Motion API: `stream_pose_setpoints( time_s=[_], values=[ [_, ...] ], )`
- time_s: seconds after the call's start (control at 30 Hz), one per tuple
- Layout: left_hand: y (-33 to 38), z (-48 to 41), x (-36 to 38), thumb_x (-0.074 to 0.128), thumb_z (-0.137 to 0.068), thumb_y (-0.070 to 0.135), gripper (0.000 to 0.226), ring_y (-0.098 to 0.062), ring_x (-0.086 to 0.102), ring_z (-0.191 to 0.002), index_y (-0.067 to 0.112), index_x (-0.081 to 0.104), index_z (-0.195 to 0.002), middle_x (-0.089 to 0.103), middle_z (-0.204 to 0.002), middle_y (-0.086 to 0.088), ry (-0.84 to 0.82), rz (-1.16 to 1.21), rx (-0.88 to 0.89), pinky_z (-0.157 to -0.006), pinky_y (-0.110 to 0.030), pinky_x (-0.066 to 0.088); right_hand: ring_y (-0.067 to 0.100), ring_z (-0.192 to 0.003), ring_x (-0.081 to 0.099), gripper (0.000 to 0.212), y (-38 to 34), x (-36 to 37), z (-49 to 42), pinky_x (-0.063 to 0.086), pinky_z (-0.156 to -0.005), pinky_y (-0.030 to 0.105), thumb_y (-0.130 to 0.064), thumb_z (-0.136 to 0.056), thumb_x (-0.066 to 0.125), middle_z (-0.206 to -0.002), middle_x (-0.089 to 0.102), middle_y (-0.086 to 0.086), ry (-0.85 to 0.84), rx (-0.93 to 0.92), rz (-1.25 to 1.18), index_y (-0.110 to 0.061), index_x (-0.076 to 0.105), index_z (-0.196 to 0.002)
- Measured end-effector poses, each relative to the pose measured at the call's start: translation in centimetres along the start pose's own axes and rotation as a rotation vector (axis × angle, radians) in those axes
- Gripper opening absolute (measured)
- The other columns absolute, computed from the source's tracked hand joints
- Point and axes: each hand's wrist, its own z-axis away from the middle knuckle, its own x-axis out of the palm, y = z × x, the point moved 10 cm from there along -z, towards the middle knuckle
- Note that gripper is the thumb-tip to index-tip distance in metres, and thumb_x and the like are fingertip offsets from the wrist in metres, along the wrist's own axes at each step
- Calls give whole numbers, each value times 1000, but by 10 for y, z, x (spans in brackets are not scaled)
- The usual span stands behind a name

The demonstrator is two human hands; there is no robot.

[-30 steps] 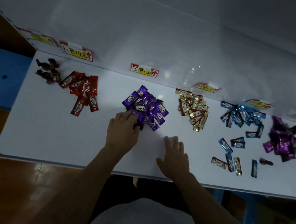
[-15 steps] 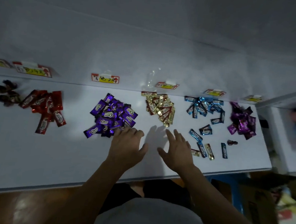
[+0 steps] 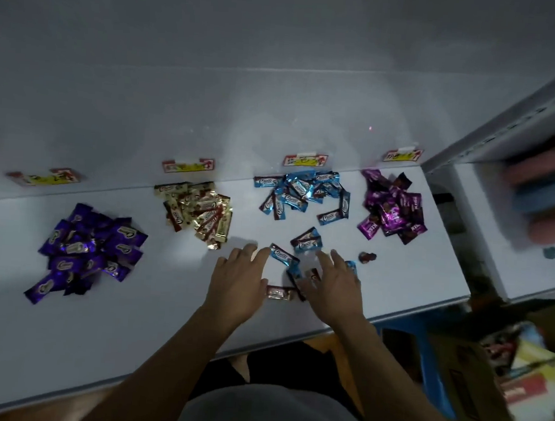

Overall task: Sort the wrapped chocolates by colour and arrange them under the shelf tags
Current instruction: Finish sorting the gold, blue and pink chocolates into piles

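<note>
Our left hand (image 3: 237, 279) and right hand (image 3: 335, 286) lie flat, fingers spread and holding nothing, around the loose chocolates (image 3: 282, 256) near the shelf (image 3: 164, 301) front edge. Behind them the purple pile (image 3: 89, 249), gold pile (image 3: 197, 209), blue pile (image 3: 300, 192) and magenta pile (image 3: 391, 208) sit under the tags (image 3: 187, 165).

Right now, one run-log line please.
phase: sorting strays | left hand: open, beside loose chocolates | right hand: open, over them | blue pile: below tag

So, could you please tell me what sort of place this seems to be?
Probably a shop display: price tags clipped along a white shelf, with wrapped chocolates piled by colour beneath them.
</note>
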Motion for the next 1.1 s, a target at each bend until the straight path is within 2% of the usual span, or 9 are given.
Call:
stream_pose_setpoints(
  time_s=[0.13, 0.27, 0.4, 0.5, 0.6, 0.87, 0.97, 1.03, 1.1],
  values=[
    [31, -40, 29, 55, -91, 25, 57, -23, 42, -125, 26, 34, -144, 37, -147, -1, -30, -66, -70, -96, -39, 43, 29, -139, 29, 65, 27, -10, -33, 26, -112, 43, -50, -93, 48, -155, 28, 10, -12, -111, -36, -22, 29, -148],
    [43, -52, 62, 62, -86, 18, 59, -23, 39, -123, 27, 36, -138, 34, -142, -3, -147, -44, -194, -95, -40, 43, 26, -123, 44, 65, 55, -8, -45, 38, -99, 38, -40, -86, 63, -137, 47, 10, -36, -204, 9, -17, 39, -142],
    [37, -36, 64, 70, -81, 15, 63, -22, 43, -117, 21, 38, -135, 36, -136, -4, -96, -11, -332, -90, -36, 47, 21, -117, 47, 55, 65, 14, -42, 41, -95, 33, -37, -88, 63, -131, 47, 5, -169, -242, -34, -21, 43, -137],
    [41, -29, 65, 67, -84, 20, 57, -21, 42, -117, 24, 41, -135, 37, -137, -3, -58, -5, -322, -91, -35, 47, 20, -107, 53, 44, 60, 16, -41, 47, -87, 31, -33, -90, 61, -124, 50, 4, -153, -295, -63, -20, 49, -130],
    [60, -31, 80, 65, -87, 30, 54, -23, 37, -125, 29, 42, -137, 35, -143, -2, -110, -31, -222, -97, -39, 43, 20, -110, 51, 39, 78, 14, -47, 46, -88, 32, -27, -93, 57, -128, 47, 5, -68, -206, -80, -19, 48, -129],
    [55, -49, 80, 64, -87, 38, 43, -23, 41, -116, 24, 51, -125, 45, -129, -5, -28, -50, -356, -93, -36, 38, 32, -121, 47, 38, 98, 22, -45, 51, -86, 42, -7, -91, 56, -142, 37, 19, 26, -140, -106, -13, 55, -129],
    [56, -54, 72, 73, -80, 37, 56, -23, 40, -117, 21, 46, -127, 40, -131, -5, 35, -31, -331, -96, -35, 39, 31, -107, 58, 39, 94, 19, -44, 55, -75, 40, -2, -86, 60, -134, 46, 16, 69, -184, -180, -11, 58, -124],
    [55, -57, 68, 74, -78, 36, 65, -24, 37, -123, 21, 42, -132, 36, -137, -4, 61, 11, -306, -99, -38, 38, 30, -100, 61, 37, 95, 17, -43, 56, -74, 40, -5, -86, 64, -131, 49, 15, 106, -196, -195, -10, 59, -122],
    [50, -61, 68, 73, -80, 38, 70, -24, 33, -128, 24, 37, -138, 33, -142, -2, 34, 24, -308, -103, -41, 36, 28, -106, 59, 40, 110, 15, -43, 54, -84, 42, -17, -90, 63, -133, 47, 12, 119, -95, -197, -10, 54, -128]
  ],
)
